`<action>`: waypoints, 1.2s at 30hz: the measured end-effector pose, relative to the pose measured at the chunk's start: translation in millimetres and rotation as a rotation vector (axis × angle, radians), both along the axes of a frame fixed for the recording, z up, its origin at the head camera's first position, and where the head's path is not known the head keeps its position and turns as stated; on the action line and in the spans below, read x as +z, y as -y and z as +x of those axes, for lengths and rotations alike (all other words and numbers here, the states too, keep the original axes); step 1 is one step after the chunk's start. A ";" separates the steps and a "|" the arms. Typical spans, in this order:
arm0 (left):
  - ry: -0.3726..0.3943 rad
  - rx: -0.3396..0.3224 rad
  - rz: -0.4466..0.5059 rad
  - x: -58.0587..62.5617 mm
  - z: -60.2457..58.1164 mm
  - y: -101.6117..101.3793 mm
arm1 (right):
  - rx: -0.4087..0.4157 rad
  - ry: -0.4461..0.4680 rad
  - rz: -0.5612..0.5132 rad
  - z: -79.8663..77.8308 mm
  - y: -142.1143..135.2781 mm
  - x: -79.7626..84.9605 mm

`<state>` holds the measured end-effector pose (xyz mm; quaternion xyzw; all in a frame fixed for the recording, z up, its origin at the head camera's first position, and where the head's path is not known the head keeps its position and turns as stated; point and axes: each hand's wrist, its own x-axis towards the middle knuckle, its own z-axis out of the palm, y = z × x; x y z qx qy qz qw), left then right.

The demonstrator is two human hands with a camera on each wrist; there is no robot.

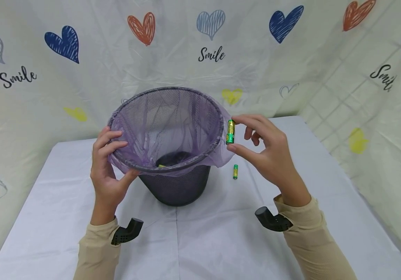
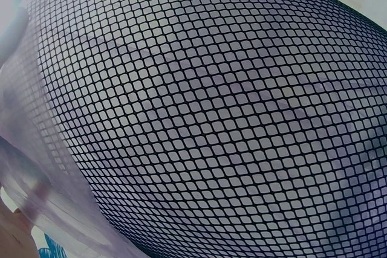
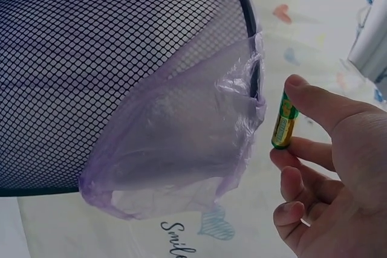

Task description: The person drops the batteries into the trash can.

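Observation:
A black mesh wastebasket [image 1: 176, 190], lined with a thin purple plastic bag [image 1: 165, 120], leans toward me in the head view. My left hand [image 1: 108, 165] grips its rim at the left, thumb below and fingers over the edge. Between thumb and index finger, my right hand [image 1: 268, 146] pinches a green and gold battery [image 1: 230, 132] by its ends, just right of the rim. The right wrist view shows that battery [image 3: 284, 122] apart from the bag's folded-over edge [image 3: 242, 113]. Something small and yellow [image 1: 161, 166] shows inside the basket, mostly hidden by the rim.
Another green and gold battery [image 1: 235, 172] lies on the white-covered table [image 1: 214, 241], right of the basket. Behind hangs a pale curtain [image 1: 172, 58] printed with hearts and "Smile". Mesh [image 2: 211, 107] fills most of the left wrist view.

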<state>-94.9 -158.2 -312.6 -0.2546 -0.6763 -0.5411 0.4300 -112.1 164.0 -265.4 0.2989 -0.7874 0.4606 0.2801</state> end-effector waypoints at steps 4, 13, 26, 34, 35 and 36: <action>0.000 -0.001 0.000 -1.0 -0.5 0.2 | 0.000 0.002 0.005 -1.4 2.7 1.0; -0.001 0.002 0.001 0.9 1.3 -0.6 | 0.000 0.030 -0.015 -4.7 10.8 2.0; 0.005 0.006 -0.005 0.4 -0.2 -0.1 | -0.032 0.058 -0.029 -8.7 21.1 3.7; 0.009 0.004 -0.005 1.5 0.7 -1.2 | -0.031 0.058 -0.008 -11.1 23.6 1.8; 0.010 0.003 -0.004 1.6 0.8 -1.3 | -0.032 0.058 -0.003 -10.9 24.0 1.7; 0.011 0.002 -0.004 1.6 0.9 -1.4 | -0.032 0.058 0.001 -11.0 24.2 1.8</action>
